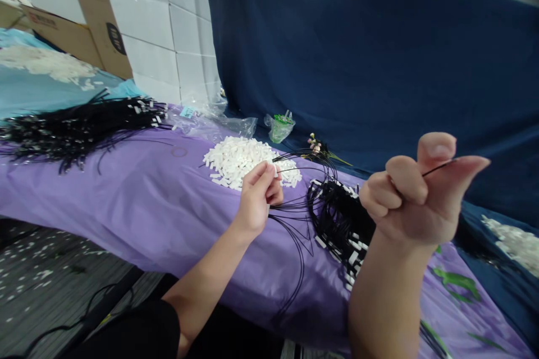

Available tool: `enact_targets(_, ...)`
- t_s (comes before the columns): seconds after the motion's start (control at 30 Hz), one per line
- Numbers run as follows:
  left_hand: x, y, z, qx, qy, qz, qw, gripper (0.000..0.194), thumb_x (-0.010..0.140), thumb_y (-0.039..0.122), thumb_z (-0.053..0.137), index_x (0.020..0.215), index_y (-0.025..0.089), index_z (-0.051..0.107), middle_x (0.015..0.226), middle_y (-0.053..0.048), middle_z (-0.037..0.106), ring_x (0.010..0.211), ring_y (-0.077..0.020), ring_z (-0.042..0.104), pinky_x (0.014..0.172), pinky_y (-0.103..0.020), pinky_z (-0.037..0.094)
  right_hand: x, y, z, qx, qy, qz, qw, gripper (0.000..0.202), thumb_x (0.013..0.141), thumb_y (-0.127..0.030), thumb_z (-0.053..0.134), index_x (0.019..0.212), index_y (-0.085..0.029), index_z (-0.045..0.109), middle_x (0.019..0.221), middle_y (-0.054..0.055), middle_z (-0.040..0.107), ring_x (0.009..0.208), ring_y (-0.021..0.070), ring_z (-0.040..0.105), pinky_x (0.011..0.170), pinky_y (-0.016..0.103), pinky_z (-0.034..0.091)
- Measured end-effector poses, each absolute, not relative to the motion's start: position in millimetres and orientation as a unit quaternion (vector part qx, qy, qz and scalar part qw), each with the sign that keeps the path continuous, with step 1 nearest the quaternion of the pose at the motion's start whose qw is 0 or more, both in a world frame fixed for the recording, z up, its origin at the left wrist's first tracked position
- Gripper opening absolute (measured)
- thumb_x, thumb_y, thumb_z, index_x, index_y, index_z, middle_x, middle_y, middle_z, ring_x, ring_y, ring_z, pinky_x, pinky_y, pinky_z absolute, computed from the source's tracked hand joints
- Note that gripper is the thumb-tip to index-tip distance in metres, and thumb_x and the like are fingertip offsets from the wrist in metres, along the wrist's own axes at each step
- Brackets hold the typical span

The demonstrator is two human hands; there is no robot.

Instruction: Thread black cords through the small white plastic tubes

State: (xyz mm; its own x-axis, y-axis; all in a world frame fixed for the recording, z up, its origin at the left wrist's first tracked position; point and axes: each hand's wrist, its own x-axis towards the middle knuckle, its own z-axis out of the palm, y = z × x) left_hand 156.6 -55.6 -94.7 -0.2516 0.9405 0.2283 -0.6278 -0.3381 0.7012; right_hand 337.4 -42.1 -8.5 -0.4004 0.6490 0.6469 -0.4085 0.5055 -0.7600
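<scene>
My left hand (256,199) is closed in front of a heap of small white plastic pieces (236,157). A white piece shows between its thumb and forefinger, and thin black cords (295,210) fan out to the right from its fingers. Raised higher and nearer to me, my right hand (408,196) is closed in a pinch. A single black cord (438,168) shows between its thumb and fingers. Between the hands, a bundle of black cords (337,216) with white ends lies on the purple cloth (202,219), partly behind my right forearm.
Another black cord bundle (80,123) lies at the left. Behind the heap are a clear plastic bag (227,123), a green-and-clear cup (281,126) and small flowers (314,143). More white pieces (516,241) lie at the far right. A dark blue curtain (370,56) hangs behind.
</scene>
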Motion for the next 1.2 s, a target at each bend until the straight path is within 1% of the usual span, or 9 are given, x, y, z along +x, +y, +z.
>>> enact_targets(0.1,156.3,-56.3,-94.0,0.318,0.242,0.756,0.519,0.031,0.081,0.041,0.068,0.069,0.016,0.054,0.049,0.009,0.024,0.04,-0.0026,0.022,0.04,-0.015,0.019,333.6,-48.6,-6.2,-0.074,-0.663,0.526,0.528,0.012,0.098,-0.044,0.047,0.09,-0.035,0.05,0.053,-0.01,0.011,0.04,0.0088,-0.004,0.03,0.021,0.006)
enact_targets(0.17,156.1,-57.0,-93.1,0.316,0.244,0.755,0.521,0.031,0.081,0.041,0.068,0.069,0.016,0.054,0.05,0.009,0.023,0.041,-0.0026,0.022,0.04,-0.015,0.019,331.4,-50.9,-5.9,-0.074,-0.661,0.537,0.519,0.01,0.096,-0.04,0.053,0.089,-0.033,0.051,0.053,-0.01,0.013,0.038,0.0078,-0.002,0.031,0.021,0.006)
enact_targets(0.3,156.0,-57.6,-92.6,0.316,0.25,0.754,0.519,0.033,0.08,0.043,0.068,0.068,0.016,0.053,0.05,0.009,0.023,0.041,-0.0027,0.022,0.04,-0.015,0.02,327.4,-51.7,-5.8,-0.108,-0.677,0.508,0.522,0.016,0.09,-0.042,0.061,0.085,-0.03,0.052,0.054,-0.01,0.017,0.039,0.007,0.006,0.033,0.02,0.012)
enact_targets(0.37,156.0,-57.3,-92.9,0.317,0.251,0.754,0.518,0.033,0.08,0.043,0.068,0.069,0.016,0.053,0.05,0.009,0.023,0.041,-0.0027,0.022,0.04,-0.015,0.02,325.8,-51.5,-5.9,-0.122,-0.681,0.497,0.524,0.017,0.089,-0.041,0.063,0.084,-0.029,0.053,0.054,-0.009,0.018,0.04,0.0069,0.01,0.034,0.02,0.015)
enact_targets(0.5,156.1,-56.8,-93.0,0.316,0.252,0.756,0.515,0.033,0.079,0.043,0.069,0.068,0.016,0.053,0.05,0.009,0.024,0.04,-0.0027,0.022,0.04,-0.015,0.019,324.7,-51.2,-7.1,-0.122,-0.691,0.495,0.513,0.013,0.089,-0.038,0.063,0.085,-0.028,0.055,0.056,-0.009,0.019,0.041,0.0068,0.013,0.036,0.019,0.017)
enact_targets(0.77,155.3,-57.0,-92.9,0.318,0.251,0.756,0.515,0.032,0.08,0.041,0.068,0.068,0.016,0.053,0.049,0.009,0.024,0.04,-0.0024,0.023,0.04,-0.015,0.02,325.3,-52.3,-8.9,-0.094,-0.686,0.512,0.509,0.007,0.088,-0.03,0.063,0.085,-0.024,0.061,0.057,-0.009,0.023,0.042,0.0057,0.017,0.037,0.019,0.018)
enact_targets(1.0,155.1,-57.9,-91.4,0.313,0.253,0.757,0.514,0.032,0.079,0.041,0.069,0.068,0.016,0.053,0.048,0.009,0.024,0.039,-0.0024,0.023,0.04,-0.015,0.02,324.8,-52.1,-9.0,-0.097,-0.683,0.517,0.506,0.007,0.088,-0.03,0.064,0.086,-0.024,0.061,0.057,-0.008,0.025,0.043,0.005,0.019,0.037,0.019,0.018)
enact_targets(1.1,154.8,-58.1,-91.7,0.315,0.248,0.758,0.515,0.032,0.08,0.041,0.069,0.068,0.016,0.053,0.048,0.009,0.024,0.039,-0.0022,0.023,0.04,-0.015,0.02,325.5,-52.9,-10.4,-0.112,-0.684,0.507,0.511,0.006,0.09,-0.027,0.063,0.087,-0.022,0.061,0.058,-0.008,0.028,0.044,0.0046,0.023,0.039,0.018,0.022)
enact_targets(1.2,154.4,-58.5,-92.3,0.317,0.245,0.758,0.514,0.032,0.081,0.041,0.068,0.069,0.016,0.053,0.049,0.009,0.024,0.04,-0.0021,0.023,0.04,-0.015,0.02,323.5,-55.7,-11.9,-0.164,-0.692,0.475,0.519,0.007,0.091,-0.025,0.063,0.086,-0.021,0.062,0.059,-0.007,0.034,0.047,0.0047,0.03,0.042,0.019,0.025)
